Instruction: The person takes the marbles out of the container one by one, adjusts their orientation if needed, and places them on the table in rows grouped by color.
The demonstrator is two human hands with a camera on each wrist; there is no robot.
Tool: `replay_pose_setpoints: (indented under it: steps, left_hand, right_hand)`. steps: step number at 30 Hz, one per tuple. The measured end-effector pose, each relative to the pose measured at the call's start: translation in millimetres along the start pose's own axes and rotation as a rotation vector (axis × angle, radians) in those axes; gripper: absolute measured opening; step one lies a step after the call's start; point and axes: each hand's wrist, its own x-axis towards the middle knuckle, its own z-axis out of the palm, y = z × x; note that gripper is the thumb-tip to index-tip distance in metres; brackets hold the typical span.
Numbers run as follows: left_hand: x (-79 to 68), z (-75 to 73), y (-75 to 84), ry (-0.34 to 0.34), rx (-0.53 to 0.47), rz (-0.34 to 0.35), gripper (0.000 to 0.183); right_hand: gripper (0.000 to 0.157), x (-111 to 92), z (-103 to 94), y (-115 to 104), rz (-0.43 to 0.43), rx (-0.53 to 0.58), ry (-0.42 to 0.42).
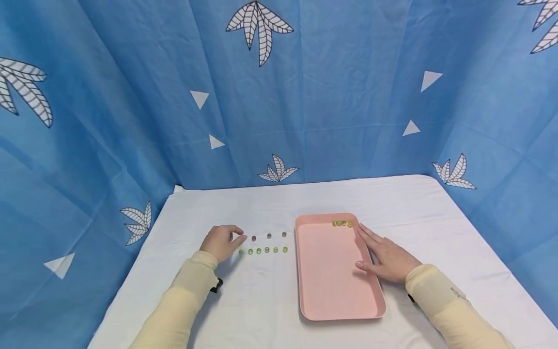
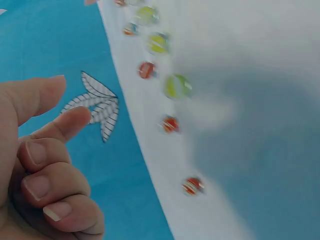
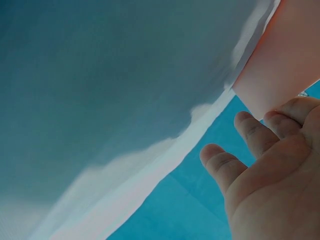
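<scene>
My left hand (image 1: 222, 241) hovers at the left end of two rows of marbles, thumb and index finger apart with nothing between them. Its other fingers curl toward the palm in the left wrist view. The back row holds dark reddish marbles (image 1: 254, 238), which look orange-red (image 2: 192, 186) up close. Nearer the person runs a row of several yellow-green marbles (image 1: 259, 251). Against the right wall of a pink tray (image 1: 333, 271) rests my right hand (image 1: 390, 259), fingers extended along the rim and thumb over the inside. Several yellowish marbles (image 1: 339, 223) lie in the tray's far right corner.
A white cloth (image 1: 244, 310) covers the table. Blue curtains (image 1: 340, 97) with white leaf and triangle prints hang behind it and at both sides. The tray stands right of the marble rows, its left wall close to their right ends.
</scene>
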Motion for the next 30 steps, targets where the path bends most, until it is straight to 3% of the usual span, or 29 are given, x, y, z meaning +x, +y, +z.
replay_pose_setpoints:
  steps: [11, 20, 30]
  left_hand:
    - [10.1, 2.0, 45.8, 0.025, -0.076, 0.033, 0.023]
    - [21.6, 19.8, 89.0, -0.001, -0.114, 0.081, 0.023]
    - [32.9, 37.3, 120.6, -0.044, -0.18, 0.139, 0.023]
  right_hand:
    - [0.092, 0, -0.2, 0, -0.01, -0.002, 0.013]
    - [0.092, -2, 2.7, -1, -0.001, 0.009, 0.005]
    - [0.091, -1, 1.3, -3, -0.025, 0.0, 0.036]
